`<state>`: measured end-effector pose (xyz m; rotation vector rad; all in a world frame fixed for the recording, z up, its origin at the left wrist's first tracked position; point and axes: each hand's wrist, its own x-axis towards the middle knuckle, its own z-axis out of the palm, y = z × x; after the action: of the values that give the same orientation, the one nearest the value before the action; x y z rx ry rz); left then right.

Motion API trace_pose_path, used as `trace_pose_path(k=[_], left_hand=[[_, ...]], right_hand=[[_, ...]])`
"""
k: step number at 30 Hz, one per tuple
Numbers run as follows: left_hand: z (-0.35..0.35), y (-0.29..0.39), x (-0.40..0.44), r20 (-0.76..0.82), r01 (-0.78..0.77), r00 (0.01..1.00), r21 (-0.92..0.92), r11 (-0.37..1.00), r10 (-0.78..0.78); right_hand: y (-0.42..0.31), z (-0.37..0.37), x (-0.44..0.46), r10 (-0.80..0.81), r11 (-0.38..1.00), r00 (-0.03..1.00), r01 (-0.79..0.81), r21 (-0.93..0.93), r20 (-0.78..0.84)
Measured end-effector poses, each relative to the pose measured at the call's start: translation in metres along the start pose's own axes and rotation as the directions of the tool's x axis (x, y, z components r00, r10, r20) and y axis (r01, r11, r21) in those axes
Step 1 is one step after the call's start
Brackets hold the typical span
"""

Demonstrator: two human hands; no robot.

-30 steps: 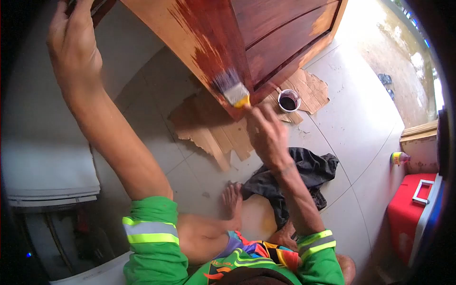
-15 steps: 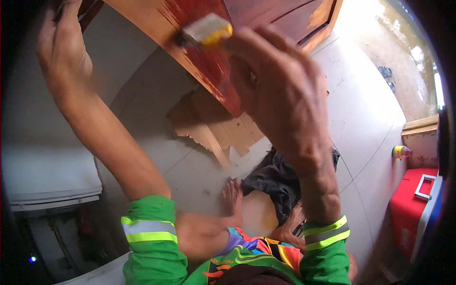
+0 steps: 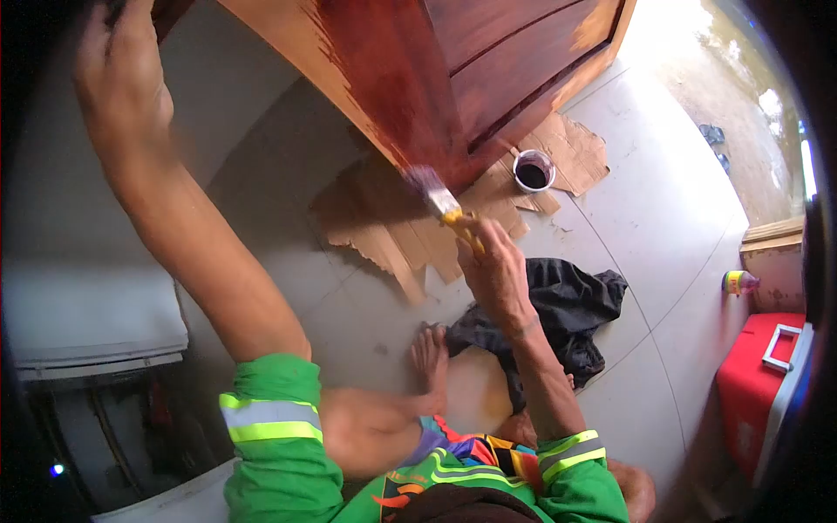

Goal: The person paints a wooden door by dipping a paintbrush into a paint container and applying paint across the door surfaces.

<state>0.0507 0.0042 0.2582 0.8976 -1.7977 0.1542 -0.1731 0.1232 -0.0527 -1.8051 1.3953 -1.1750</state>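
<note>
My right hand (image 3: 495, 266) grips a paintbrush (image 3: 446, 209) by its yellow handle. Dark reddish stain coats the bristles, which touch or nearly touch the lower corner of a wooden door (image 3: 384, 96). Reddish-brown stain covers most of the door's visible face; pale bare wood shows along its near edge and in a patch at upper right. My left hand (image 3: 126, 78) is raised at the upper left, beside a dark brown part near the door. Its fingers are blurred and partly cut off, so its grip is unclear. A white tub of dark stain (image 3: 534, 171) stands below the door.
Torn cardboard (image 3: 384, 222) lies on the tiled floor under the door. A black cloth (image 3: 567, 305) is bunched near my feet. At right are a red cooler box (image 3: 757, 383) and a small bottle (image 3: 739, 281). A white appliance-like object (image 3: 96, 322) stands at left.
My right hand has moved down and away from the camera with the paintbrush, from the door's face to its lower corner. More of the near edge is stained. The tub is now visible.
</note>
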Motion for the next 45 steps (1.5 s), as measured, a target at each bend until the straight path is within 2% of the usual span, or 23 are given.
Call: trace_pose_path(k=[3,5,6,8,10,12,15,17,20,21,24,27,28,31,35,36,39,42,44,45], left_hand=[[0.001,0.003,0.001,0.005,0.029,1.0,-0.026,0.999,-0.029],[0.0,0.003,0.003,-0.002,-0.021,1.0,-0.059,0.998,0.021],[0.001,0.005,0.003,-0.025,0.01,1.0,-0.017,1.0,-0.011],[0.005,0.011,0.002,-0.08,0.075,0.994,0.062,0.995,-0.07],[0.006,0.029,-0.009,-0.026,0.057,0.998,-0.075,0.996,-0.059],[0.012,0.036,-0.016,-0.019,0.019,1.0,-0.082,0.996,-0.021],[0.016,0.023,-0.015,-0.075,-0.021,0.997,0.085,0.996,0.027],[0.008,0.007,0.0,-0.11,0.032,0.994,0.148,0.988,-0.016],[0.002,0.007,0.001,-0.012,0.006,1.0,-0.041,0.999,-0.006],[0.001,0.007,0.002,-0.002,0.005,1.0,-0.032,0.999,-0.005],[-0.002,0.006,0.002,0.026,0.019,0.999,-0.015,1.0,-0.018],[-0.01,-0.001,0.004,0.011,0.001,1.0,0.003,1.0,-0.001],[-0.027,-0.015,0.003,-0.007,-0.015,1.0,0.035,0.999,0.015],[-0.067,-0.067,0.004,-0.018,-0.059,0.998,0.092,0.994,0.061],[-0.055,-0.062,0.008,-0.032,-0.034,0.999,0.143,0.989,0.039],[-0.048,-0.059,0.01,-0.039,-0.025,0.999,0.153,0.988,0.032],[-0.038,-0.05,0.022,-0.073,0.012,0.997,0.188,0.982,0.002],[-0.035,-0.028,0.046,-0.145,0.028,0.989,0.228,0.973,0.006],[-0.028,-0.007,0.063,-0.203,0.039,0.979,0.246,0.968,0.012],[-0.025,0.006,0.071,-0.235,0.045,0.972,0.258,0.965,0.017]], right_hand=[[-0.065,-0.026,0.034,-0.106,0.963,0.991,0.122,0.242,-0.078],[-0.075,-0.018,0.047,-0.199,0.945,0.963,0.238,0.225,-0.183],[-0.077,-0.017,0.05,-0.243,0.933,0.941,0.293,0.211,-0.235],[-0.041,0.007,0.039,-0.168,0.975,0.971,0.189,0.115,-0.168],[0.007,0.03,0.019,-0.04,0.999,0.997,0.039,-0.004,-0.059],[0.038,0.03,-0.006,0.098,0.989,0.994,-0.092,-0.116,0.05],[0.051,0.025,-0.015,0.206,0.959,0.966,-0.167,-0.23,0.156],[0.04,0.011,-0.001,0.273,0.932,0.937,-0.202,-0.302,0.215],[-0.007,0.001,0.033,0.134,0.96,0.965,-0.07,-0.272,0.224],[-0.024,-0.004,0.042,0.077,0.965,0.972,-0.017,-0.26,0.221],[-0.073,-0.037,0.047,-0.065,0.996,0.996,0.069,-0.055,0.067],[-0.069,-0.051,0.03,0.067,0.998,0.997,-0.065,-0.025,0.05],[-0.052,-0.051,0.025,0.128,0.988,0.982,-0.115,-0.104,0.136],[0.007,-0.015,0.024,0.159,0.971,0.956,-0.106,-0.214,0.248],[-0.038,-0.031,0.059,-0.027,0.994,0.984,0.045,-0.1,0.179],[-0.052,-0.042,0.067,-0.123,0.99,0.979,0.131,-0.042,0.161],[-0.085,-0.086,0.08,-0.183,0.98,0.953,0.159,0.119,0.239],[-0.075,-0.098,0.081,-0.089,0.971,0.957,0.021,0.239,0.276],[-0.072,-0.098,0.073,0.076,0.976,0.948,-0.134,0.172,0.308],[-0.066,-0.092,0.064,0.11,0.977,0.953,-0.156,0.147,0.282]])
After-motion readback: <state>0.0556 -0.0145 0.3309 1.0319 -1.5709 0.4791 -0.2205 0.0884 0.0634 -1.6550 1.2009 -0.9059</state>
